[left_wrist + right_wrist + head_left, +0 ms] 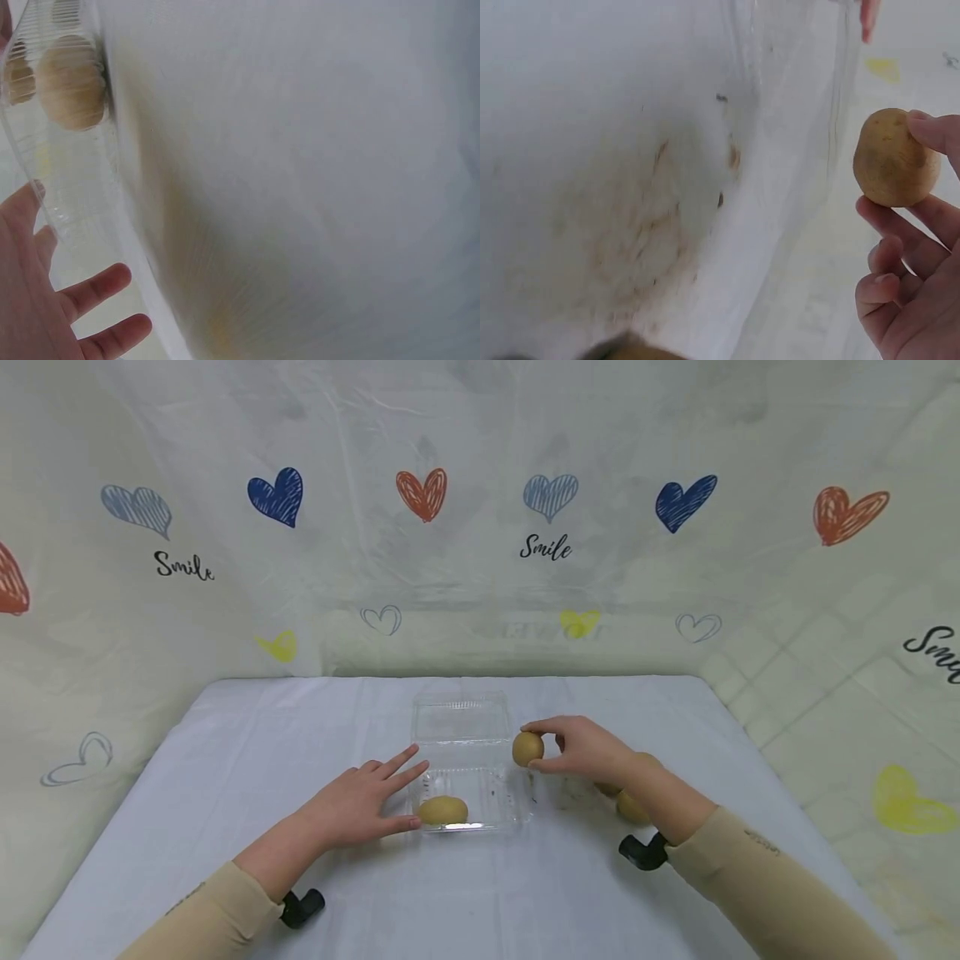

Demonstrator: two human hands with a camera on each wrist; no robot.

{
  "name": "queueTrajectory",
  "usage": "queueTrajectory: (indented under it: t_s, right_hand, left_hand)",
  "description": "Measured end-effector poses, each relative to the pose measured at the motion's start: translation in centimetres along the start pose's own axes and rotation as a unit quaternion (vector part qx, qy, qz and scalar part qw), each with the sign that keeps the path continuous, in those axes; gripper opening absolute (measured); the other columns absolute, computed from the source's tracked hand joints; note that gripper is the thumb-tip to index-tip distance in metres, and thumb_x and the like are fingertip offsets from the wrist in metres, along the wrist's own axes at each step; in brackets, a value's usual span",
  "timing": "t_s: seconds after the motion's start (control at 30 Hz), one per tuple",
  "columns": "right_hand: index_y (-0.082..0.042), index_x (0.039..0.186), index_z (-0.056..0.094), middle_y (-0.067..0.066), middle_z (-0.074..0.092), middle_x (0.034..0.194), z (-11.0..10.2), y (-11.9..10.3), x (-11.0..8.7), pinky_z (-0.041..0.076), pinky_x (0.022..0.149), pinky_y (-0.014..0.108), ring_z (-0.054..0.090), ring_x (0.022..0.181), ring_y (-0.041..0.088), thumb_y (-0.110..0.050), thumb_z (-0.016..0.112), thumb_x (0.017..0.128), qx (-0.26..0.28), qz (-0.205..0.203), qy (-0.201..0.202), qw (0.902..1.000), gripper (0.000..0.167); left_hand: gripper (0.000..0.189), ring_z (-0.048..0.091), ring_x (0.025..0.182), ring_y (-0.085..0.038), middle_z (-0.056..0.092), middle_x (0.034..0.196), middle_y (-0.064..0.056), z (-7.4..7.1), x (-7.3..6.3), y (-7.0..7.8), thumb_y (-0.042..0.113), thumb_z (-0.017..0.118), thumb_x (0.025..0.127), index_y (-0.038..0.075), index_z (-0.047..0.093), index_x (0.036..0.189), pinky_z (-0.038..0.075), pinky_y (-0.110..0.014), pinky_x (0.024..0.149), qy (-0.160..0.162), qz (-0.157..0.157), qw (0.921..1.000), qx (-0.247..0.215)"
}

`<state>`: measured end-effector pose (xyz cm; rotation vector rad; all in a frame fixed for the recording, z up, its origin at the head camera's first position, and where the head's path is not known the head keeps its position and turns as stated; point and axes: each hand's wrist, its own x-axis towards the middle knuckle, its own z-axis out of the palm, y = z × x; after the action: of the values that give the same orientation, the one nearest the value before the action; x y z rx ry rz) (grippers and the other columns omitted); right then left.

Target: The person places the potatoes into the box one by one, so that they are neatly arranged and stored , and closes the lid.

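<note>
A clear plastic clamshell container [480,802] stands on the cloth with its lid [461,718] laid back. One potato [443,810] lies in its front left part, seen through the wall in the left wrist view. My left hand [360,802] has its fingers spread along the container's left side, thumb and fingertips at the rim. Between thumb and fingers, my right hand [585,747] pinches another potato [896,157], raised near the container's right back edge. More potatoes [632,808] lie under my right forearm, partly hidden by it.
White cloth [480,893] covers the table. Brown dirt marks [656,225] stain it right of the container. A hanging sheet with printed hearts [423,493] closes off the back. Black wrist camera mounts [303,908] stick out at both cuffs.
</note>
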<state>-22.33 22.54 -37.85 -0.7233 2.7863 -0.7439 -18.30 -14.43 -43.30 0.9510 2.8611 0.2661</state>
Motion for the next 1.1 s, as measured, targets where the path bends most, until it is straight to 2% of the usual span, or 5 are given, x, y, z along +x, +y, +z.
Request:
queueTrajectory:
  t_s: [0.17,0.3,0.43,0.83,1.1]
  right_hand:
    - [-0.021,0.131,0.065,-0.011,0.065,0.114,1.5,-1.5,1.0,0.046,0.072,0.031,0.054,0.085,0.019,-0.034,0.078,0.083,-0.004,-0.013,-0.031,0.9994,0.051]
    - [-0.022,0.133,0.064,-0.009,0.064,0.126,2.8,-2.5,1.8,0.048,0.088,0.035,0.060,0.106,0.021,-0.033,0.077,0.084,-0.031,-0.028,-0.051,0.9978,0.052]
    - [-0.023,0.132,0.065,-0.008,0.065,0.127,3.8,-3.5,2.4,0.046,0.099,0.037,0.058,0.119,0.016,-0.033,0.077,0.084,-0.071,-0.033,-0.069,0.9946,0.051]
    - [-0.020,0.131,0.065,-0.008,0.068,0.121,6.0,-4.4,3.9,0.050,0.094,0.034,0.063,0.111,0.012,-0.034,0.076,0.085,-0.170,-0.092,-0.080,0.9778,0.049]
    - [-0.020,0.130,0.066,-0.007,0.068,0.110,6.5,-4.4,4.0,0.052,0.085,0.032,0.064,0.096,0.013,-0.038,0.078,0.085,-0.231,-0.103,-0.072,0.9648,0.049]
  left_hand:
    - [0.089,0.048,0.130,-0.031,0.010,0.167,0.007,0.0,0.1,0.0,0.083,0.038,0.085,0.034,0.026,0.158,0.041,-0.055,0.101,-0.002,0.000,1.0000,-0.002]
    - [0.089,0.047,0.130,-0.031,0.010,0.167,0.006,0.1,0.1,0.0,0.083,0.039,0.085,0.034,0.026,0.158,0.041,-0.054,0.102,-0.004,-0.001,1.0000,-0.002]
    - [0.088,0.047,0.130,-0.031,0.011,0.166,0.006,0.0,0.0,0.1,0.082,0.041,0.086,0.033,0.027,0.158,0.040,-0.054,0.103,-0.002,-0.003,1.0000,-0.006]
    - [0.089,0.048,0.130,-0.031,0.012,0.166,0.006,0.0,-0.1,0.1,0.082,0.041,0.085,0.032,0.028,0.157,0.041,-0.055,0.102,0.004,-0.002,1.0000,-0.007]
    - [0.089,0.048,0.130,-0.030,0.011,0.166,0.007,0.1,0.0,0.0,0.083,0.040,0.085,0.033,0.027,0.158,0.041,-0.054,0.102,0.005,-0.002,0.9999,-0.009]
